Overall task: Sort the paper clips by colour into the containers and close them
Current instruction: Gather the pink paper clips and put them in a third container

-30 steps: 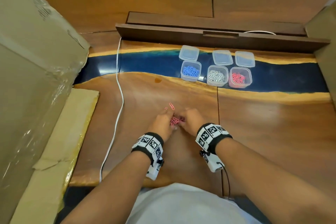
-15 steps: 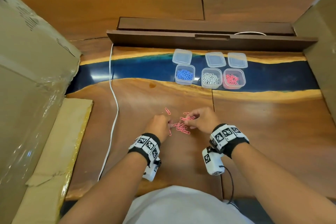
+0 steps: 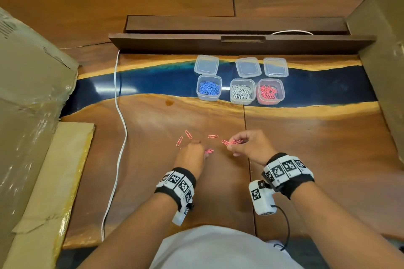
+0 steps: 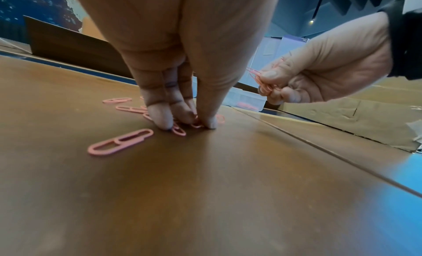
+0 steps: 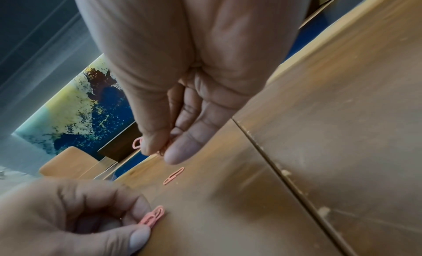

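Observation:
Several pink paper clips lie loose on the wooden table (image 3: 317, 159), among them one (image 3: 188, 134) ahead of my left hand and one (image 3: 213, 136) between the hands. My left hand (image 3: 206, 153) pinches a few pink clips (image 5: 153, 216) against the tabletop, fingertips (image 4: 160, 122) down. My right hand (image 3: 232, 144), raised slightly off the table, pinches a small bunch of pink clips (image 4: 262, 81). At the back stand three open clear containers: blue clips (image 3: 209, 88), white clips (image 3: 242, 91), pink clips (image 3: 270, 91). Their lids (image 3: 206, 65) (image 3: 248, 67) (image 3: 276, 67) lie behind them.
A white cable (image 3: 119, 116) runs down the table to the left of my hands. A large cardboard box (image 3: 32, 94) stands at the left with flat cardboard (image 3: 54, 181) below it, and another box (image 3: 384, 61) is at the right. A dark wooden ledge (image 3: 240, 42) crosses behind the lids.
My hands were together over one clump of pink clips; they have drawn apart. The right hand has lifted rightward with a bunch, and clips now lie spread on the table.

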### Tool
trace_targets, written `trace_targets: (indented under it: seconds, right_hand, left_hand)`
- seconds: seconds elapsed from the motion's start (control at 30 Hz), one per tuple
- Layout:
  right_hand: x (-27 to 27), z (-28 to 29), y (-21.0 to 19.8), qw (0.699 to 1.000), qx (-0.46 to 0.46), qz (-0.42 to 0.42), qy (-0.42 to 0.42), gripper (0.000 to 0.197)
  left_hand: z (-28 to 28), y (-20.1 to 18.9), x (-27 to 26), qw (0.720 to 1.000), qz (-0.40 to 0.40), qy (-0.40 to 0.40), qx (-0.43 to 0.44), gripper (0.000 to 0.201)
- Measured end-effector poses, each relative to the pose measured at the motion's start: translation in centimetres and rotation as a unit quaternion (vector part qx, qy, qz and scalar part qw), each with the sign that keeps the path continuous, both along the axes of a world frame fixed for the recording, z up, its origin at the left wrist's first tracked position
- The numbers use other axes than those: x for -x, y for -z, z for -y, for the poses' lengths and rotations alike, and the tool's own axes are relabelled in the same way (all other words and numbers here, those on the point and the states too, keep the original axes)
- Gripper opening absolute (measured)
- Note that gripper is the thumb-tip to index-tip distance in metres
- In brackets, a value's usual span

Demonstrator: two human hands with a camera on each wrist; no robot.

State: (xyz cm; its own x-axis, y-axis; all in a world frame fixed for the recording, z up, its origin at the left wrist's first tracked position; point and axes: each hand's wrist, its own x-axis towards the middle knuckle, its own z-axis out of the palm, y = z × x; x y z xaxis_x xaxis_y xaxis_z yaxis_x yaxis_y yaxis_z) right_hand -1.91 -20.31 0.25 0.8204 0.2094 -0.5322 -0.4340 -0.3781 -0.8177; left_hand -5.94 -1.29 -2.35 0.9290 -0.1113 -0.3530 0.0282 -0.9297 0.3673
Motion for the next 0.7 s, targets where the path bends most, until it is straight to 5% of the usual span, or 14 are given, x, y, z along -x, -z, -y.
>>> trace_targets:
  seconds: [0.23,0.47,0.7]
  right_hand:
    - [-0.2,1.3,-0.6,1.000,-0.007,0.004,-0.001,0.013]
    - [-2.3,3.3,-1.9,0.999,0.014,0.026,-0.013,0.014]
    - [-9.9,8.0,-4.7,0.974,0.164,0.131,0.085,0.012]
  left_hand:
    - [0.1,-0.7,-1.0,0.999,-0.050,0.008,-0.001,0.017]
    - [-0.5,-1.6,-1.9,0.989,-0.089,-0.086,0.085,0.024]
    - [2.3,-6.3,-6.8,0.964,-0.066,-0.113,0.230,0.012]
